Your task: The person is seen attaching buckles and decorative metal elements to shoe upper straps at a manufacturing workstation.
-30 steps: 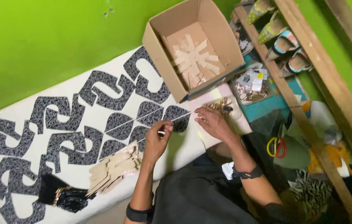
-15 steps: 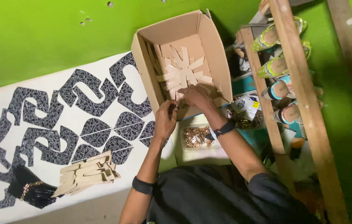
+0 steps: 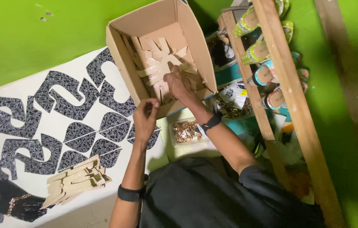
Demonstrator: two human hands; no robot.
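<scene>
My right hand (image 3: 179,84) reaches into an open cardboard box (image 3: 118,46) and rests on the tan cut-out pieces (image 3: 156,63) piled inside, fingers curled on them near the box's front wall. My left hand (image 3: 145,120) hovers just outside the box's near edge, fingers pinched together; whether it holds something small I cannot tell. Both wrists carry dark bands. A second pile of tan cut-outs (image 3: 75,183) lies on the white sheet to the left of my left forearm.
Black patterned shapes (image 3: 65,97) cover a white sheet (image 3: 31,84). A tray of gold pieces (image 3: 185,131) sits by my right wrist. A wooden rack with sandals (image 3: 267,50) stands at right. Dark trim (image 3: 18,207) lies at lower left. Green wall (image 3: 40,38) behind.
The view has tilted toward the box. My right hand went from the sheet's edge into the box onto the tan pieces. My left hand came up to the box's near edge.
</scene>
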